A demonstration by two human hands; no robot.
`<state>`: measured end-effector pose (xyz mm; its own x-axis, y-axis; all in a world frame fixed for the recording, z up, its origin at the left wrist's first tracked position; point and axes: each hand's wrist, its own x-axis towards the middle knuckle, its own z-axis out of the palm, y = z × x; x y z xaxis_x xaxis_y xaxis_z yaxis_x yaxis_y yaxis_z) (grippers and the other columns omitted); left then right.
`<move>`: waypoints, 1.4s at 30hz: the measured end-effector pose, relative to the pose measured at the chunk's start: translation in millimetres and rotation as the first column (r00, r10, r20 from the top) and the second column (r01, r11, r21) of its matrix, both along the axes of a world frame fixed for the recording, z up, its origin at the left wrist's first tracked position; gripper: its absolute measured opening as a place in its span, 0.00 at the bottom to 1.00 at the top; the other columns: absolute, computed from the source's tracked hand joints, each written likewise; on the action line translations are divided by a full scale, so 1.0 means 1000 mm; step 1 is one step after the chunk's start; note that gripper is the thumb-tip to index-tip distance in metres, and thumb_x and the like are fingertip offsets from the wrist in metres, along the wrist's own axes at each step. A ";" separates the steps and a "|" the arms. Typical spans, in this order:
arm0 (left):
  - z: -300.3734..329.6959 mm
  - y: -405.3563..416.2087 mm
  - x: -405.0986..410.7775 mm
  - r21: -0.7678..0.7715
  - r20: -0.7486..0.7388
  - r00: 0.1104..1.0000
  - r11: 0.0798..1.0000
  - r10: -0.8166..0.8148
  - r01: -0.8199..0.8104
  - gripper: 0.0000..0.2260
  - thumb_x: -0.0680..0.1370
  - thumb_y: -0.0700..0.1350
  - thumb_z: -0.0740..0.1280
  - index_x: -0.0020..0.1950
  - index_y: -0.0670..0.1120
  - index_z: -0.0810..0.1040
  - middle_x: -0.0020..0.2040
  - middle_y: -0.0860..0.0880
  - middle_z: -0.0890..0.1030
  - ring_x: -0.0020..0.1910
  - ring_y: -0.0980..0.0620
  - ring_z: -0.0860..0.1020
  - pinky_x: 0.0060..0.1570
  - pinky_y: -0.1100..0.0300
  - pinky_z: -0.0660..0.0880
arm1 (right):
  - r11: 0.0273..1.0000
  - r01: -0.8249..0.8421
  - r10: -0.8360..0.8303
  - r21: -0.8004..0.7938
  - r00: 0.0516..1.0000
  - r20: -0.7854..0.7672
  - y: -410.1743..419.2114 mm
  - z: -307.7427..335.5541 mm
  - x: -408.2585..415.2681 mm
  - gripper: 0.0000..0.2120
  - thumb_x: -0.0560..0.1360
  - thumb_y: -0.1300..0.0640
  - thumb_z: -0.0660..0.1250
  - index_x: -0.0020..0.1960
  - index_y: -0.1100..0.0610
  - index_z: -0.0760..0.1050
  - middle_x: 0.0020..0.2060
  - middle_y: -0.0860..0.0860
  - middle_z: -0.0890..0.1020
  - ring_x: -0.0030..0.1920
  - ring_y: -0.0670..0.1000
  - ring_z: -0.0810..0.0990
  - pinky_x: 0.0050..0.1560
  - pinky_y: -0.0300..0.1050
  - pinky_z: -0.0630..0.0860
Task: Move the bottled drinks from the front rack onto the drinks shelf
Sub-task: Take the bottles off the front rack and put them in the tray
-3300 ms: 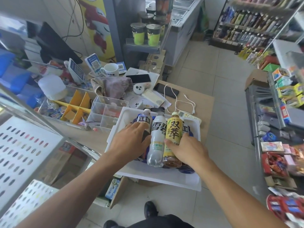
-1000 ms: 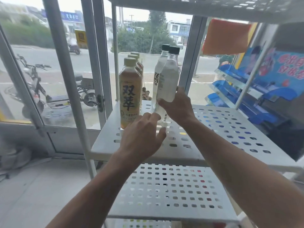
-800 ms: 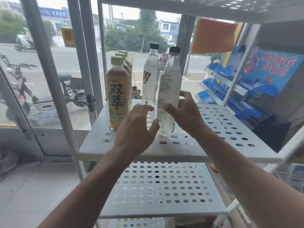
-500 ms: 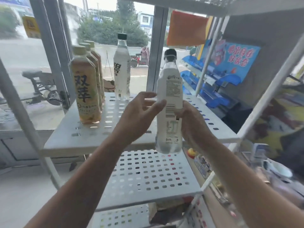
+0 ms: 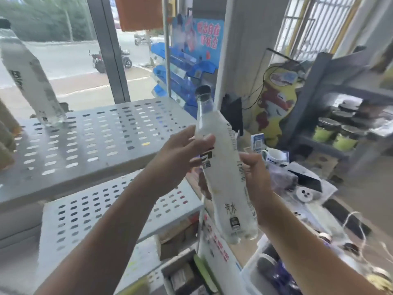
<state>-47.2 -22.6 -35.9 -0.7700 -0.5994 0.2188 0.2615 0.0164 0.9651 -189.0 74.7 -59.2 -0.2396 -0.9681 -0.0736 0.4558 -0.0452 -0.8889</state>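
Note:
A clear soda bottle with a black cap and a white label is held tilted in the air, just off the right edge of the perforated drinks shelf. My right hand grips its middle from the right. My left hand holds its upper part from the left, fingertips on the label. A second clear bottle stands on the shelf at the far left. Edges of brown tea bottles show at the left border.
A white upright post rises just behind the held bottle. A lower perforated shelf lies beneath. To the right is the cluttered counter with a mug. The white tray with dark bottles sits at bottom right.
The view has swung right. The clear bottle has come off the shelf top and moved right and down, now tilted, with both hands on it.

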 end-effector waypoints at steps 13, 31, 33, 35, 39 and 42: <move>-0.046 0.096 -0.139 -0.096 0.217 0.973 0.990 -0.077 0.099 0.18 0.68 0.51 0.79 0.54 0.49 0.80 0.41 0.49 0.85 0.43 0.49 0.85 0.41 0.56 0.80 | 0.928 0.372 -0.360 -0.011 0.892 -0.274 0.134 -0.072 -0.044 0.23 0.80 0.39 0.56 0.68 0.52 0.71 0.58 0.53 0.82 0.58 0.51 0.81 0.58 0.51 0.78; -0.137 0.079 -0.177 -0.485 0.630 0.775 0.804 0.048 0.343 0.20 0.78 0.57 0.65 0.66 0.48 0.73 0.51 0.55 0.80 0.54 0.54 0.78 0.54 0.52 0.77 | 0.328 0.856 -0.412 0.400 0.511 -0.754 0.113 -0.161 -0.040 0.21 0.72 0.47 0.73 0.58 0.56 0.70 0.48 0.47 0.80 0.43 0.46 0.78 0.38 0.35 0.70; -0.143 0.070 -0.168 -0.507 0.637 0.769 0.777 0.046 0.374 0.18 0.79 0.54 0.64 0.65 0.46 0.73 0.55 0.51 0.80 0.53 0.51 0.78 0.52 0.53 0.77 | 0.272 0.855 -0.367 0.442 0.516 -0.774 0.103 -0.171 -0.040 0.23 0.72 0.47 0.72 0.59 0.59 0.70 0.50 0.51 0.80 0.45 0.50 0.79 0.36 0.36 0.69; -0.153 0.060 -0.160 -0.495 0.668 0.744 0.763 0.028 0.416 0.19 0.80 0.54 0.64 0.67 0.46 0.72 0.57 0.49 0.80 0.54 0.48 0.79 0.54 0.52 0.76 | 0.222 0.870 -0.292 0.441 0.490 -0.821 0.092 -0.181 -0.038 0.25 0.73 0.46 0.72 0.60 0.62 0.71 0.53 0.55 0.80 0.49 0.55 0.80 0.39 0.38 0.70; -0.170 0.048 -0.147 -0.477 0.691 0.723 0.753 0.003 0.453 0.22 0.79 0.55 0.63 0.69 0.45 0.72 0.60 0.49 0.80 0.59 0.48 0.78 0.56 0.53 0.75 | 0.134 0.877 -0.134 0.462 0.478 -0.868 0.078 -0.194 -0.033 0.27 0.75 0.46 0.70 0.62 0.65 0.69 0.58 0.60 0.77 0.57 0.60 0.79 0.50 0.47 0.74; -0.180 0.043 -0.142 -0.511 0.700 0.714 0.705 0.009 0.492 0.20 0.80 0.54 0.64 0.68 0.45 0.73 0.63 0.49 0.79 0.60 0.49 0.77 0.57 0.52 0.75 | 0.088 0.884 -0.065 0.459 0.465 -0.883 0.074 -0.201 -0.031 0.26 0.75 0.47 0.69 0.62 0.65 0.68 0.57 0.61 0.78 0.56 0.62 0.79 0.50 0.48 0.75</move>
